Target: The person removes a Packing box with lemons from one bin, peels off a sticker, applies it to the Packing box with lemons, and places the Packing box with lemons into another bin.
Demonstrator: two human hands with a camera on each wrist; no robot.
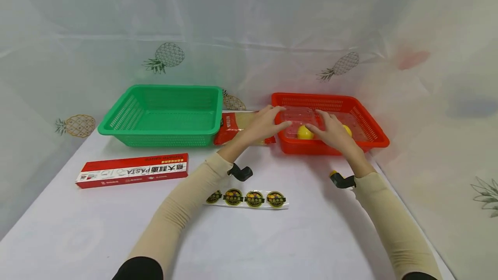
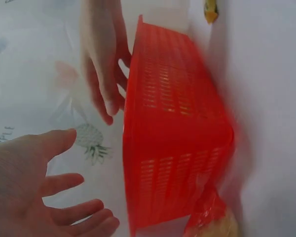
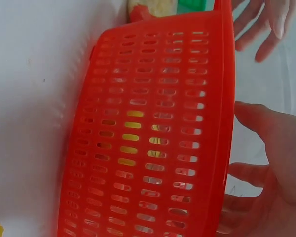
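Observation:
A red plastic basket point(image 1: 307, 147) with slotted walls stands at the back right of the table. Inside it are a clear plastic box point(image 1: 298, 113) and two round yellow things point(image 1: 305, 132), one partly behind my right hand. My left hand point(image 1: 264, 125) reaches to the basket's left end with fingers spread and nothing in them. In the left wrist view, that hand point(image 2: 49, 190) is apart from the basket's rim. My right hand point(image 1: 334, 135) hovers over the front rim, fingers loosely spread. The right wrist view puts its fingertips point(image 3: 249, 173) right at the rim point(image 3: 228, 123).
A green basket point(image 1: 171, 139) stands at the back left. Between the baskets lies a red-and-clear bag point(image 1: 229, 128), partly behind my left arm. A pasta box point(image 1: 132, 170) lies at left, and a strip of round stickers point(image 1: 254, 199) in front of me. A pineapple-print sheet point(image 1: 249, 25) hangs behind.

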